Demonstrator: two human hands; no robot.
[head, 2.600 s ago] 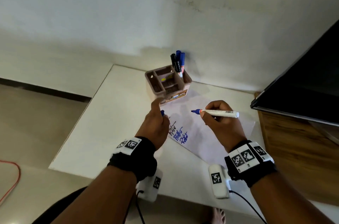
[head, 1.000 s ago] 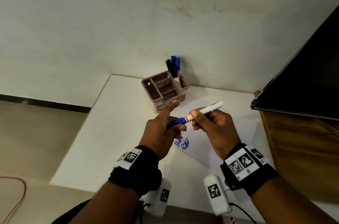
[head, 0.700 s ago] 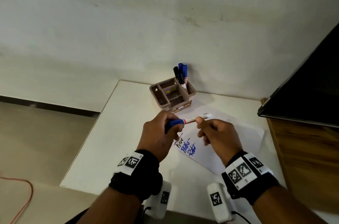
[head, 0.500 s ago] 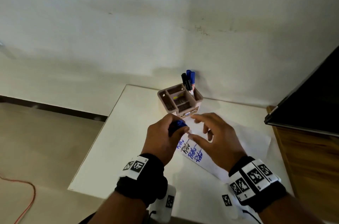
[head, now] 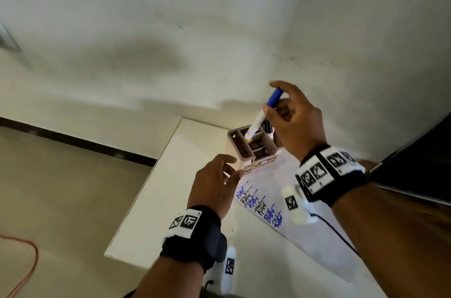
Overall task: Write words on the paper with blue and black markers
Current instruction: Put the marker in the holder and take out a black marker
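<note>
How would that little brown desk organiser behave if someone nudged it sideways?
The small brown plastic organiser with compartments would probably slide rather than tip: it looks squat and sits flat on the smooth white table. It likely weighs little, since most compartments look empty. The left hand rests open beside it, perhaps steadying it while the right hand lowers the capped blue marker in.

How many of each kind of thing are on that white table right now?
Markers: 2, a blue-capped marker in the right hand and a dark marker standing in the holder
Holders: 1, the holder
Paper sheets: 1, the paper
Total: 4
</note>
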